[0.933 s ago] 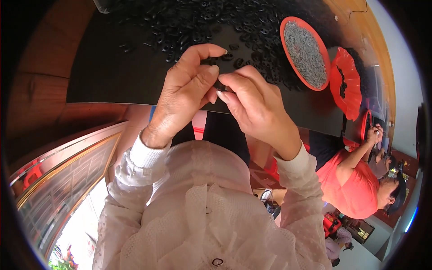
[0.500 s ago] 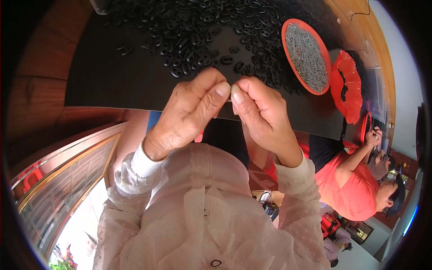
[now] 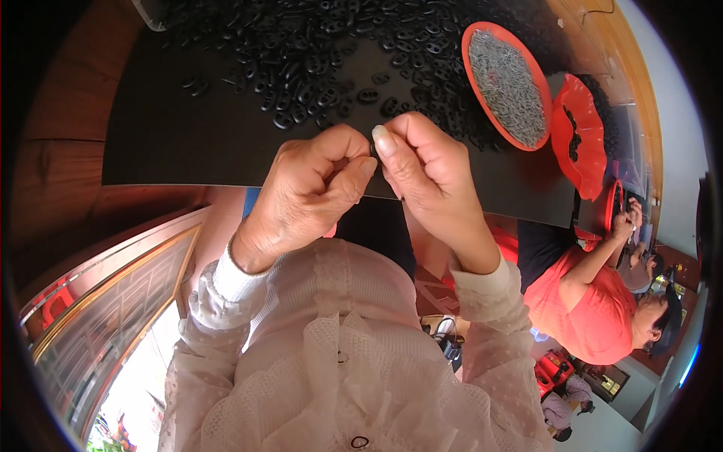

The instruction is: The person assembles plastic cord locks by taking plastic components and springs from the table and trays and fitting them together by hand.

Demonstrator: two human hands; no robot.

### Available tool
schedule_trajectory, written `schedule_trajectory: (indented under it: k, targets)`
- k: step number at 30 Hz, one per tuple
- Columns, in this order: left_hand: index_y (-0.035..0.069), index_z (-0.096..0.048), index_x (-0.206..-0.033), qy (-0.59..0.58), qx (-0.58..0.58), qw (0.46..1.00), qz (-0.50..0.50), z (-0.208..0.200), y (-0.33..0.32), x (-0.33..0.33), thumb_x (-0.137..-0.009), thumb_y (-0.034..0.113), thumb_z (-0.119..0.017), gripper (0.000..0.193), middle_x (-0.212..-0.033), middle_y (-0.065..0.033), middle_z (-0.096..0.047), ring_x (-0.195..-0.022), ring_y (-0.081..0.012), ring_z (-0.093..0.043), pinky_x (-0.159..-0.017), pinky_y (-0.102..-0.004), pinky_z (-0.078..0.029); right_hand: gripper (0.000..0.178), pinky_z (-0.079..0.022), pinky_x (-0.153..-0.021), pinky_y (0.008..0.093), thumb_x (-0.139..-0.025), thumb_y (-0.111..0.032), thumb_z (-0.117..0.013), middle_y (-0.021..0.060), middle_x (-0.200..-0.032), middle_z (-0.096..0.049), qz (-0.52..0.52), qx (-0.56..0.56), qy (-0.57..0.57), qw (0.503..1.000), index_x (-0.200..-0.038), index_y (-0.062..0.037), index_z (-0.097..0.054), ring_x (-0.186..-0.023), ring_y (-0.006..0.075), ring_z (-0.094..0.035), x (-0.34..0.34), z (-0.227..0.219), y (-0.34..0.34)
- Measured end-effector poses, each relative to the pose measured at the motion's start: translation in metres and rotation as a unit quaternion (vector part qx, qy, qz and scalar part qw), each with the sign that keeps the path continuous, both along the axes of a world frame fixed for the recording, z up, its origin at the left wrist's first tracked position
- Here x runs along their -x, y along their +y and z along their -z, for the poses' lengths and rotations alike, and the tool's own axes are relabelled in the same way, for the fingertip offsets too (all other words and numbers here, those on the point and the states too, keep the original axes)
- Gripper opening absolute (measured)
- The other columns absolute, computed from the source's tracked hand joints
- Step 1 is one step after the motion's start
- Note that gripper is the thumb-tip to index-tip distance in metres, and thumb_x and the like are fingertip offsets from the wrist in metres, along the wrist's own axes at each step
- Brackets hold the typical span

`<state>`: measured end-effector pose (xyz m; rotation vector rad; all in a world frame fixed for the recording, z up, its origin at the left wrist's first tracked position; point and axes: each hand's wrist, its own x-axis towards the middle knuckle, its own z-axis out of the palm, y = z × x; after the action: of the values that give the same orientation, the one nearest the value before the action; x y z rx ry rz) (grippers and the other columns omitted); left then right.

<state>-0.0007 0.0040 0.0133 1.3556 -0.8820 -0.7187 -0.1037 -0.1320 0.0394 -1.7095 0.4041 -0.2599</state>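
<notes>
My left hand (image 3: 301, 192) and my right hand (image 3: 433, 177) meet above the near edge of a black table (image 3: 166, 143). Thumb and curled fingers are pressed together on both. A sliver of something dark shows between the fingertips, too small and covered to name. Just beyond the hands lies a spread of small black oval pieces with holes (image 3: 301, 71), thickest at the far side. A few of these pieces (image 3: 368, 96) lie loose near the fingertips.
An orange-red plate (image 3: 548, 113) heaped with small silvery metal pins (image 3: 506, 87) stands to the right. Beside it is a red wavy-rimmed dish (image 3: 591, 162) with some black pieces. Farther right, a person in a red shirt (image 3: 591, 309) works with their hands. A clear container corner (image 3: 149, 15) shows at far left.
Both hands stay together, but the left thumb has slid lower and bent, while the right thumb points up more. The whole view has shifted slightly.
</notes>
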Motion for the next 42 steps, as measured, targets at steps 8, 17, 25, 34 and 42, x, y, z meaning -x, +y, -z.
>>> schedule_trajectory:
  k: [8, 17, 25, 34, 42]
  targets:
    - [-0.002, -0.058, -0.087, 0.083, -0.052, 0.994, -0.038, -0.016, -0.003, 0.013, -0.092, 0.004, -0.057, 0.007, -0.062, -0.0001, -0.056, -0.055, -0.0034, -0.051, -0.047, -0.0196, -0.039, 0.012, -0.046, -0.049, 0.0360, -0.085, -0.006, -0.064, 0.0130, -0.074, -0.054, -0.015, 0.341, -0.143, 0.929, -0.088, -0.0011, -0.053, -0.060, 0.0296, -0.058, 0.004, -0.002, -0.002]
    - [-0.001, -0.053, -0.073, -0.012, -0.019, 0.999, -0.035, 0.000, -0.014, 0.020, -0.086, 0.000, -0.058, 0.014, -0.053, 0.0006, -0.047, -0.048, -0.0030, -0.039, -0.042, -0.0247, -0.032, 0.013, -0.045, -0.050, 0.0358, -0.083, -0.001, -0.064, 0.0126, -0.075, -0.056, 0.000, 0.238, -0.121, 0.964, -0.088, -0.0008, -0.052, -0.061, 0.0292, -0.058, 0.015, 0.003, -0.010]
    - [-0.002, -0.051, -0.071, -0.052, -0.007, 0.998, -0.021, -0.003, -0.028, 0.019, -0.079, -0.002, -0.053, 0.008, -0.056, -0.0063, -0.044, -0.049, -0.0098, -0.039, -0.045, -0.0272, -0.034, 0.010, -0.046, -0.053, 0.0361, -0.085, -0.005, -0.064, 0.0134, -0.075, -0.056, 0.007, 0.314, -0.133, 0.940, -0.085, -0.0007, -0.055, -0.062, 0.0303, -0.058, 0.023, -0.004, -0.017]
    - [-0.003, -0.051, -0.071, -0.012, 0.014, 0.999, -0.031, 0.001, -0.037, 0.014, -0.076, -0.006, -0.049, 0.006, -0.058, -0.0057, -0.044, -0.050, -0.0102, -0.041, -0.047, -0.0263, -0.035, 0.022, -0.048, -0.075, 0.0425, -0.090, -0.021, -0.057, 0.0170, -0.099, -0.062, 0.050, 0.573, 0.098, 0.812, -0.100, -0.0020, -0.060, -0.086, 0.0361, -0.061, 0.015, -0.009, -0.170]
    - [-0.003, -0.051, -0.071, -0.039, 0.019, 0.999, -0.016, 0.002, -0.036, 0.009, -0.076, -0.006, -0.051, 0.006, -0.057, -0.0047, -0.042, -0.050, -0.0089, -0.040, -0.046, -0.0263, -0.033, 0.020, -0.048, -0.069, 0.0406, -0.087, -0.018, -0.060, 0.0166, -0.083, -0.062, -0.002, 0.531, 0.115, 0.840, -0.088, 0.0017, -0.059, -0.078, 0.0337, -0.062, 0.014, -0.017, -0.188]
